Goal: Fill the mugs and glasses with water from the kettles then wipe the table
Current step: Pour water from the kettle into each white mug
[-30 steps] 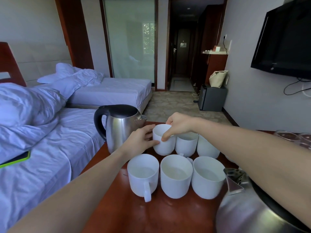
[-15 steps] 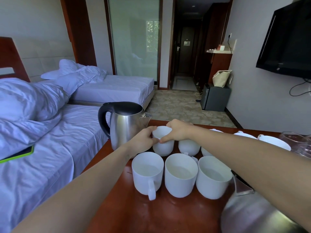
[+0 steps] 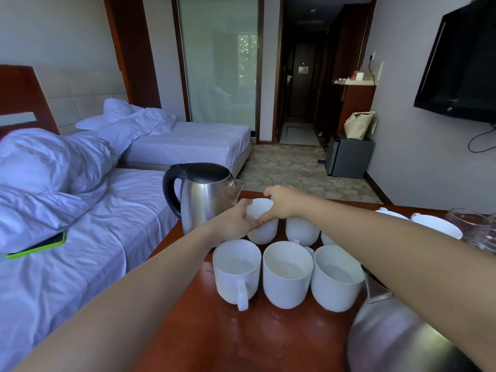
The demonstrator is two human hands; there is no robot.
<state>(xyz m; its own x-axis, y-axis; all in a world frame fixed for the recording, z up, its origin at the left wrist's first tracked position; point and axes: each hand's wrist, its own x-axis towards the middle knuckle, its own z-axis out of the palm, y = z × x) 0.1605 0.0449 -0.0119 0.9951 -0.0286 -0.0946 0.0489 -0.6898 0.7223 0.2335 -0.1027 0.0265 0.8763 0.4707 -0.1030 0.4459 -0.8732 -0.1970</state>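
Observation:
Several white mugs stand in two rows on the red-brown table (image 3: 204, 339). Both my hands grip the back-left mug (image 3: 264, 232): my left hand (image 3: 236, 221) wraps its left side and my right hand (image 3: 281, 202) curls over its rim from the right. The three front mugs (image 3: 285, 275) hold water. A steel kettle (image 3: 204, 197) with a black handle stands at the table's far left corner, close to my left hand. A second steel kettle (image 3: 397, 342) sits at the near right, partly under my right arm. Glasses (image 3: 475, 226) stand at the right edge.
More white mugs (image 3: 434, 224) sit at the far right of the table. A bed with white sheets (image 3: 67, 237) lies against the table's left side, with a green-edged phone (image 3: 37, 247) on it. Carpeted floor and a corridor lie beyond the table.
My hands stay round the back-left mug. The view has shifted left and down a little, and my fingertips now meet in front of the mug.

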